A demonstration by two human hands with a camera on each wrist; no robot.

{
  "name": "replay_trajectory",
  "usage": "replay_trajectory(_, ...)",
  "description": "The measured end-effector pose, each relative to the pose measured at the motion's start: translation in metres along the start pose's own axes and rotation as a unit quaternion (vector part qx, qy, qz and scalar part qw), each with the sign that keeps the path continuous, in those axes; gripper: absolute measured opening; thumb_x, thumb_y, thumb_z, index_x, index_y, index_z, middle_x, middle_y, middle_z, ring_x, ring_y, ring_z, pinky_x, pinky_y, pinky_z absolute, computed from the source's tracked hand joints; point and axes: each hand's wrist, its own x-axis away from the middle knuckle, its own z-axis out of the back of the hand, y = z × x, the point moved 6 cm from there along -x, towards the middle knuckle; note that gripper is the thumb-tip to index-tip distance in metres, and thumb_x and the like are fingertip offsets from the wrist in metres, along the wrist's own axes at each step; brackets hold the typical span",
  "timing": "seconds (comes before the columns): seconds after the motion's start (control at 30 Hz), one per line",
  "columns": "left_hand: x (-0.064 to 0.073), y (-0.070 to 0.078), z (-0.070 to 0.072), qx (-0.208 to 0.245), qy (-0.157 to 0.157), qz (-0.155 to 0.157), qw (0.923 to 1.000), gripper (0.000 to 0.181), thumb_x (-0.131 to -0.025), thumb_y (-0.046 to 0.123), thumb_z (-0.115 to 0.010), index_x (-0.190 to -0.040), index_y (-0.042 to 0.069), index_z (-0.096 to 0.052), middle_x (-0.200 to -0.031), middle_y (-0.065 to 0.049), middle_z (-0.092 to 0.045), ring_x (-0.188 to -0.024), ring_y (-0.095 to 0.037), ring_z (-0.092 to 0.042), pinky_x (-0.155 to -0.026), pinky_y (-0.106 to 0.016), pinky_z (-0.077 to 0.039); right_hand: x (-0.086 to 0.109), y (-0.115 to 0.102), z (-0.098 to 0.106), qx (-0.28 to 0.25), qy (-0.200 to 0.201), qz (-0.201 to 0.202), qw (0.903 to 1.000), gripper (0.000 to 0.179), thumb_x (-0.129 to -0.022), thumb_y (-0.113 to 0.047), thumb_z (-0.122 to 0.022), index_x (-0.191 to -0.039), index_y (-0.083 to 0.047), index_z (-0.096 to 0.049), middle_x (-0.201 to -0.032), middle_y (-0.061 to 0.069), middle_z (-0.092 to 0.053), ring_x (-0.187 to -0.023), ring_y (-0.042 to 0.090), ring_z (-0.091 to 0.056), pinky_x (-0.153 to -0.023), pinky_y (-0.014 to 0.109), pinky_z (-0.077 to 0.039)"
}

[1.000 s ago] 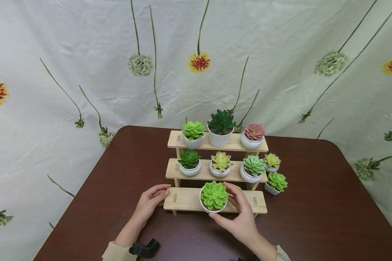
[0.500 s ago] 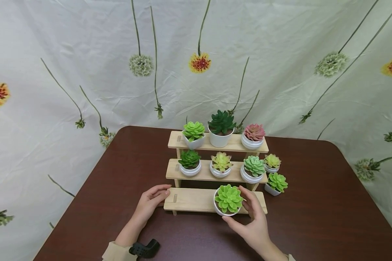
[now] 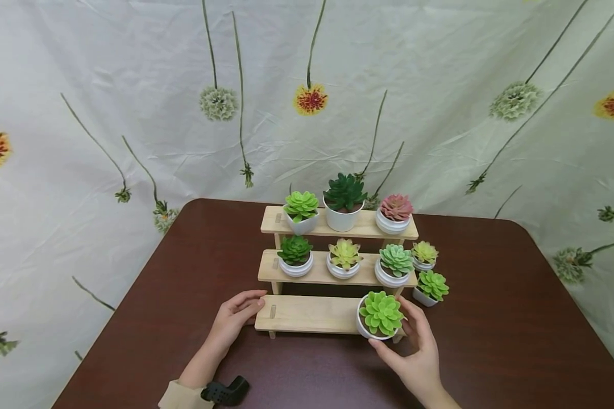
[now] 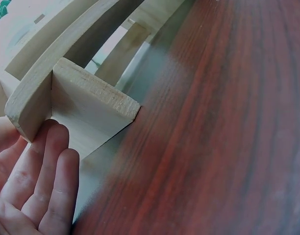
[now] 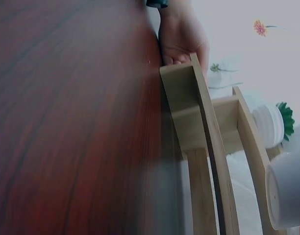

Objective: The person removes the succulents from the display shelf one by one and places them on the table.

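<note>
In the head view a light wooden three-tier stand (image 3: 312, 315) is on the table. My left hand (image 3: 233, 318) grips the left end of its lowest tier; the left wrist view shows fingertips (image 4: 57, 134) curled under the board's end. My right hand (image 3: 414, 352) holds a bright green potted succulent (image 3: 382, 313) by its white pot, thumb in front and fingers at the back right. This succulent is over the right part of the lowest tier. In the right wrist view the white pot (image 5: 289, 193) appears raised off that tier's board (image 5: 216, 156).
Three potted succulents, including a pink one (image 3: 396, 208), stand on the top tier. Three more, including a dark green one (image 3: 295, 250), fill the middle tier. Two small potted succulents (image 3: 431, 286) stand on the dark table (image 3: 491, 318) right of the stand. A flower-print cloth (image 3: 266, 130) hangs behind.
My right hand has carried the bright green succulent rightward along the lowest tier, from near its middle to its right end. My left hand has stayed at the stand's left end.
</note>
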Motion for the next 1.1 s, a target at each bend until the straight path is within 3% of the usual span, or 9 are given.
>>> replay_trajectory(0.2, 0.001, -0.001, 0.001, 0.004, 0.003, 0.006, 1.0000, 0.037, -0.089, 0.017, -0.065, -0.119, -0.004, -0.060, -0.104, -0.014, -0.067, -0.090, -0.014, -0.064, -0.073, -0.029, -0.054, 0.000, 0.000, 0.012, 0.008, 0.015, -0.005, 0.9998, 0.089, -0.051, 0.028, -0.076, -0.131, 0.016, -0.039, -0.131, 0.015, -0.046, -0.119, 0.012, -0.048, -0.094, 0.017, -0.040)
replay_trajectory(0.33, 0.001, 0.000, 0.001, 0.005, 0.003, 0.003, 1.0000, 0.037, -0.089, 0.016, -0.065, -0.119, -0.004, -0.060, -0.103, -0.012, -0.067, -0.090, -0.013, -0.064, -0.073, -0.029, -0.054, 0.000, 0.003, 0.021, 0.019, 0.031, -0.015, 0.9992, 0.089, -0.051, 0.030, -0.075, -0.131, 0.015, -0.040, -0.130, 0.015, -0.046, -0.118, 0.011, -0.050, -0.093, 0.017, -0.041)
replay_trajectory(0.6, 0.001, 0.000, 0.001, 0.002, 0.002, 0.003, 1.0000, 0.036, -0.089, 0.015, -0.065, -0.119, -0.004, -0.060, -0.103, -0.013, -0.067, -0.089, -0.014, -0.064, -0.073, -0.029, -0.054, 0.003, 0.010, 0.039, 0.007, 0.059, 0.001, 0.9982, 0.088, -0.051, 0.030, -0.074, -0.131, 0.017, -0.038, -0.128, 0.020, -0.046, -0.117, 0.016, -0.051, -0.094, 0.019, -0.041)
replay_trajectory(0.87, 0.000, 0.000, 0.001, -0.001, 0.002, -0.002, 1.0000, 0.034, -0.089, 0.014, -0.064, -0.118, -0.004, -0.060, -0.103, -0.014, -0.067, -0.088, -0.014, -0.065, -0.072, -0.029, -0.054, 0.005, 0.016, 0.055, 0.050, 0.102, -0.070, 0.9910, 0.090, -0.053, 0.030, -0.073, -0.135, 0.009, -0.040, -0.127, 0.018, -0.048, -0.117, 0.015, -0.050, -0.093, 0.018, -0.041)
replay_trajectory(1.1, 0.000, -0.001, 0.001, 0.003, 0.003, -0.001, 1.0000, 0.033, -0.089, 0.014, -0.064, -0.118, -0.003, -0.061, -0.103, -0.013, -0.067, -0.088, -0.014, -0.065, -0.072, -0.029, -0.054, 0.007, 0.017, 0.066, 0.082, 0.135, -0.068, 0.9852, 0.090, -0.052, 0.032, -0.072, -0.134, 0.009, -0.041, -0.127, 0.007, -0.049, -0.117, 0.013, -0.049, -0.092, 0.016, -0.041)
